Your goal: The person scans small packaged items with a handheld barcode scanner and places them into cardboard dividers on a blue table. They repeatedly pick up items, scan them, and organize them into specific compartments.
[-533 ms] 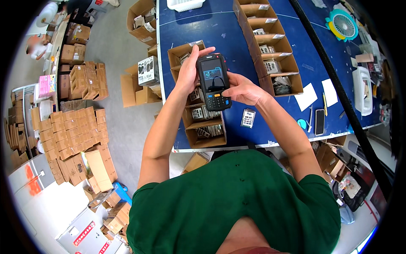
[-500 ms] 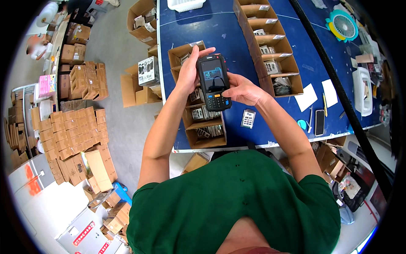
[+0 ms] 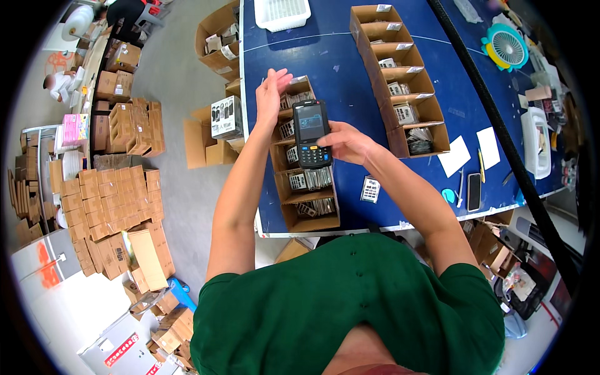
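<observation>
A black handheld scanner with a lit screen and a keypad hangs over the near row of cardboard bins. My right hand grips it from the right side, thumb by the lower keys. My left hand is apart from the scanner, raised to its upper left beside the bins, fingers stretched out and holding nothing. Below the scanner, the divided cardboard bins hold several small flat packs, partly hidden by the device. A single white-labelled pack lies on the blue table to the right of these bins.
A longer row of cardboard bins stands to the right. Beyond it lie paper sheets, a phone, a teal fan and a white tray. A white basket sits at the far edge. A black bar crosses the right side.
My left hand has let go of the scanner and moved up and left of it. The scanner, in my right hand, sits slightly lower. The whole view has shifted a little.
</observation>
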The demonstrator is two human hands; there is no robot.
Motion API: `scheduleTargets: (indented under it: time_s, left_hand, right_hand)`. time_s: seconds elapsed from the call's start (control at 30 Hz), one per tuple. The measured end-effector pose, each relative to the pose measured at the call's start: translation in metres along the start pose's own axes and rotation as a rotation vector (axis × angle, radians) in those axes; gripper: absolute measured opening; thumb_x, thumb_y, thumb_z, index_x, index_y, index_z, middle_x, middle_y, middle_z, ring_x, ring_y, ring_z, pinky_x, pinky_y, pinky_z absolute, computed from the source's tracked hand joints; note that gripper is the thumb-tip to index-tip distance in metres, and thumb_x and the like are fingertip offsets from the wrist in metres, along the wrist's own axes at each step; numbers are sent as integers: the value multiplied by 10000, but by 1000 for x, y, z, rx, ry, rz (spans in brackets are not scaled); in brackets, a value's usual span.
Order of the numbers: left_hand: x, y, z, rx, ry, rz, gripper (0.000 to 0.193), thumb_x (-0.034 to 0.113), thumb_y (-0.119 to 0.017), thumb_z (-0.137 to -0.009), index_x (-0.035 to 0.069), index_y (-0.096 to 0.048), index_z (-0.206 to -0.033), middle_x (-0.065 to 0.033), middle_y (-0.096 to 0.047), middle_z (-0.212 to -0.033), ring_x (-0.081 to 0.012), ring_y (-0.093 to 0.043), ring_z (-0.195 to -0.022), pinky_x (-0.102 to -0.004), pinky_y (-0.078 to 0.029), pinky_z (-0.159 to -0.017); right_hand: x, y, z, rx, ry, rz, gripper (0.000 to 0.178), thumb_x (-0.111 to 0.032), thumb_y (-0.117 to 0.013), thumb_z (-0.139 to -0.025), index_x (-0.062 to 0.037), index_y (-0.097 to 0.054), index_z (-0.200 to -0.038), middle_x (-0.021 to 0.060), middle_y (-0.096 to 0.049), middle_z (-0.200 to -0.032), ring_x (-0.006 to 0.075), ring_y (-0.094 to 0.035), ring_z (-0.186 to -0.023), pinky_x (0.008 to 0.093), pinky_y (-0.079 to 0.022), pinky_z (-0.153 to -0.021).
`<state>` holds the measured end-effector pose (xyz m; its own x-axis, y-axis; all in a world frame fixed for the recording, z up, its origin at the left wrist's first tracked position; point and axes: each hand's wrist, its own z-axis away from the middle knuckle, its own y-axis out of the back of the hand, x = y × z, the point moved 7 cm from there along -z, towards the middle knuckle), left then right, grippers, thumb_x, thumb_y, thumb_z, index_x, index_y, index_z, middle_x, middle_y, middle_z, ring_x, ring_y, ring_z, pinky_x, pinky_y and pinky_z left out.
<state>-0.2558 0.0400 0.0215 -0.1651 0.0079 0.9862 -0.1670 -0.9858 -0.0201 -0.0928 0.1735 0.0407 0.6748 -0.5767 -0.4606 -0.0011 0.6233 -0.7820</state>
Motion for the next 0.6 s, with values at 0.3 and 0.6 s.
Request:
scheduleTargets:
  time_s: [0.3, 0.6]
  left_hand:
    - [-26, -11, -51, -213, -39, -262, 749, 564, -307, -1040, -91, -596, -1261, -223, -665, -1205, -256, -596, -1197, -345, -383, -1095]
    - [-31, -10, -54, -244, 8, -267, 753, 587, -299, -1033, -56, -595, -1288, -182, -673, -1215, -244, -576, -1199, -354, -358, -1109]
  right_hand:
    - [-10, -3, -44, 97, -22, 147, 437, 14, -743, -781, 17, -583, -1188, 112, -669, -1092, 230, -668, -999, 389, -538, -915]
    - [-24, 14, -49, 105, -19, 188, 435, 7, -750, -772, 34, -590, -1176, 112, -680, -1062, 227, -685, -965, 373, -558, -893]
